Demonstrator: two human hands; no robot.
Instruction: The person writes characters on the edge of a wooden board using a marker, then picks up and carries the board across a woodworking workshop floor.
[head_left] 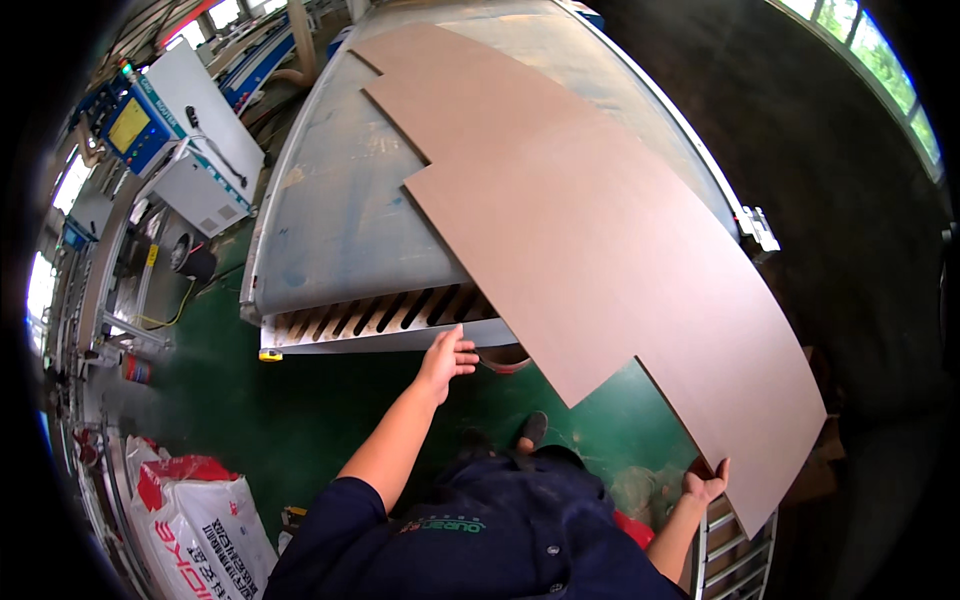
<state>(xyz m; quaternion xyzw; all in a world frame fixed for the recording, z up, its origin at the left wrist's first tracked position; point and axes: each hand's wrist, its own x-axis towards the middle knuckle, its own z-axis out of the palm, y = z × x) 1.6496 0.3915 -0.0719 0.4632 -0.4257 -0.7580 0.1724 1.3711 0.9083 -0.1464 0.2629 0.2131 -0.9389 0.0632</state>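
Note:
A large flat brown board (600,220) with stepped notches along its left edge lies slantwise over the grey conveyor table (350,210). Its near end juts past the table's right front corner toward me. My right hand (706,482) grips the board's notched edge at that near end, thumb on the edge and fingers partly hidden underneath. In front of the table, my left hand (447,362) is raised with its fingers apart and holds nothing. It is close to the slotted front end (385,312) of the table, left of the board.
A metal roller rack (735,560) stands below the board at the lower right. White and red sacks (200,520) sit at the lower left. Farther left is a control cabinet (195,130) with a screen, and a dark bucket (193,262). The floor (290,400) is green.

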